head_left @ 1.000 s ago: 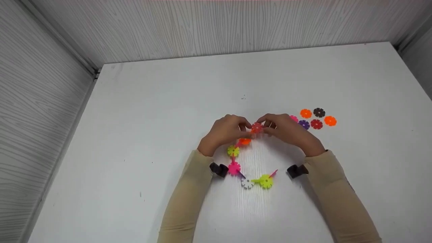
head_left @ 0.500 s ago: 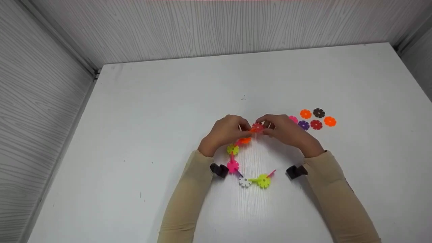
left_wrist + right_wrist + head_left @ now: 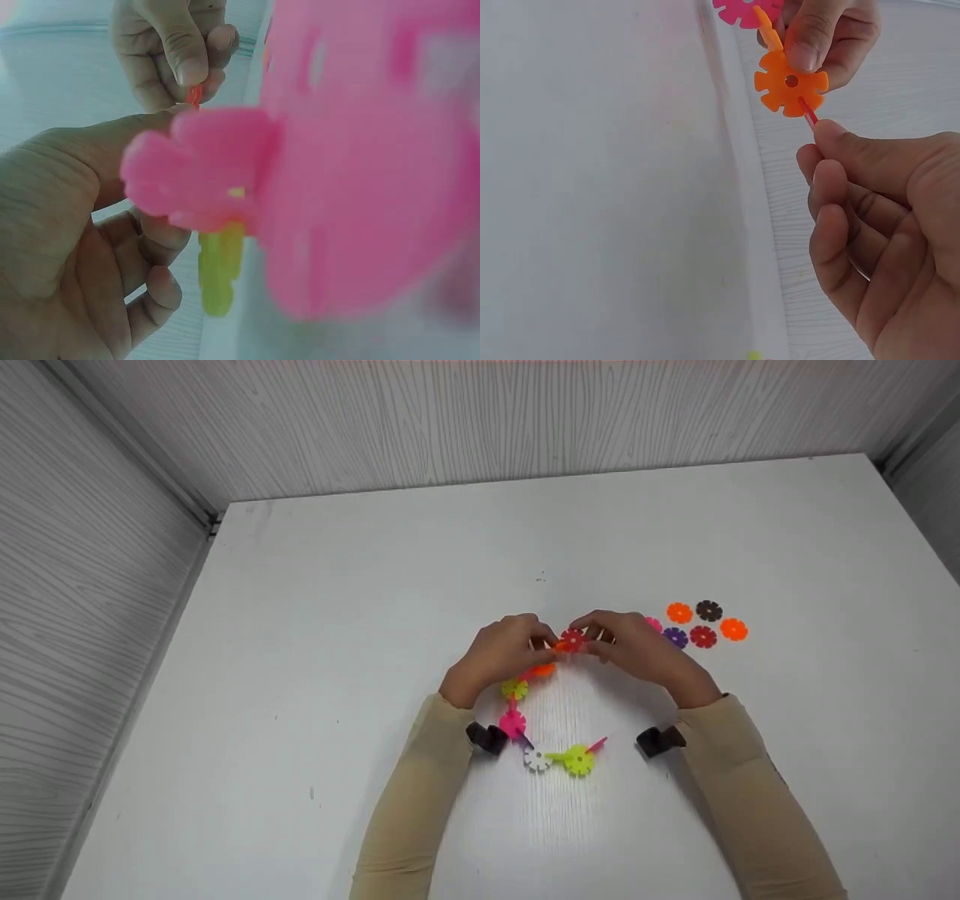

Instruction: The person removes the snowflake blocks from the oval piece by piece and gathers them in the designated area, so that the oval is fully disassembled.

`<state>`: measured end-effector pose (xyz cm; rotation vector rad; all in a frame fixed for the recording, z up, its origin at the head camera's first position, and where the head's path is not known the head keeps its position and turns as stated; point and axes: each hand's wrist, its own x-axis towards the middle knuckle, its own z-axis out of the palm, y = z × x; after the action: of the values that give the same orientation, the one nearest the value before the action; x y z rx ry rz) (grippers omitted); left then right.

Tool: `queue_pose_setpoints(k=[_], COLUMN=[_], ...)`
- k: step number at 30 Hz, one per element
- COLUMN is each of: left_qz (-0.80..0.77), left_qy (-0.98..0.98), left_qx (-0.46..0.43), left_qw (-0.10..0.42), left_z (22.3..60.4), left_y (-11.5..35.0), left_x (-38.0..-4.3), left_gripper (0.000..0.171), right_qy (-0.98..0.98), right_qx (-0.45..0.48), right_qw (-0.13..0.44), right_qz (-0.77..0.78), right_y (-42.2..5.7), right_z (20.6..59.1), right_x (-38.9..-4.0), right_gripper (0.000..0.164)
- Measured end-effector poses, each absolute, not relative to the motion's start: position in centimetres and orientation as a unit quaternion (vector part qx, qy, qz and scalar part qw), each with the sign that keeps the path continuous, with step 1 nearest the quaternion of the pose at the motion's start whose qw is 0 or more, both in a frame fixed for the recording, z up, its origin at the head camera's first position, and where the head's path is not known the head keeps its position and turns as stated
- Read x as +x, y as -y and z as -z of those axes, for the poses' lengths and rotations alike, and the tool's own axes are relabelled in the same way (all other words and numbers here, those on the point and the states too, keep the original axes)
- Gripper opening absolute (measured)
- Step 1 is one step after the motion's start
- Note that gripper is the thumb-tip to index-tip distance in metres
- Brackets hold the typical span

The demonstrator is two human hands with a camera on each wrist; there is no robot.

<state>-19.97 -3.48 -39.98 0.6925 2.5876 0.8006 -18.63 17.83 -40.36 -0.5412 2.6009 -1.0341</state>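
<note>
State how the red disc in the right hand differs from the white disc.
The red disc is pinched by the right hand; the white disc is untouched.
The red disc is higher in the head view, the white disc lower.
Both have notched rims.

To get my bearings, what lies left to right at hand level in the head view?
Left hand, held red notched disc, right hand, purple notched disc, loose red notched disc, rightmost orange notched disc.

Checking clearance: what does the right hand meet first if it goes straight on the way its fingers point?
Likely the linked orange disc, just past the red disc the right hand pinches; the left hand comes next, though exact depth is unclear.
</note>
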Motion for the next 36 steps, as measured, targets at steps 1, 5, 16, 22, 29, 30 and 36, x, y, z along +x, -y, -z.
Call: queue_pose_setpoints(k=[1, 5, 16, 22, 29, 30, 36], left_qz=[-0.281, -0.283, -0.274, -0.273, -0.259, -0.258, -0.244], left_qy=[-0.912, -0.910, -0.908, -0.917, -0.924, -0.924, -0.922], left_qx=[0.243, 0.234, 0.241, 0.234, 0.236, 0.237, 0.253], left_qw=[0.174, 0.191, 0.206, 0.173, 0.151, 0.154, 0.161], left_z=[39.9, 39.9, 40.0, 40.0, 40.0, 40.0, 40.1], left_y=[3.5, 3.4, 3.2, 3.3, 3.4, 3.4, 3.5], left_x=[-20.0, -20.0, -19.9, -19.9, -19.9, -19.9, -19.9], left_gripper=[0.025, 0.025, 0.026, 0.024, 0.026, 0.026, 0.029], right_qy=[-0.900, -0.891, -0.878, -0.878, -0.884, -0.884, -0.884], right_qx=[-0.189, -0.184, -0.161, -0.149, -0.135, -0.137, -0.157], right_qw=[0.146, 0.162, 0.208, 0.186, 0.154, 0.151, 0.140], right_qz=[0.363, 0.382, 0.400, 0.414, 0.421, 0.421, 0.417], right_y=[-17.9, -18.2, -18.7, -18.3, -17.6, -17.6, -17.8], right_z=[40.4, 40.6, 40.9, 40.8, 40.4, 40.4, 40.4], right_x=[-18.7, -18.7, -19.0, -19.2, -18.9, -18.8, -18.7], right_gripper=[0.031, 0.030, 0.031, 0.030, 0.032, 0.033, 0.034])
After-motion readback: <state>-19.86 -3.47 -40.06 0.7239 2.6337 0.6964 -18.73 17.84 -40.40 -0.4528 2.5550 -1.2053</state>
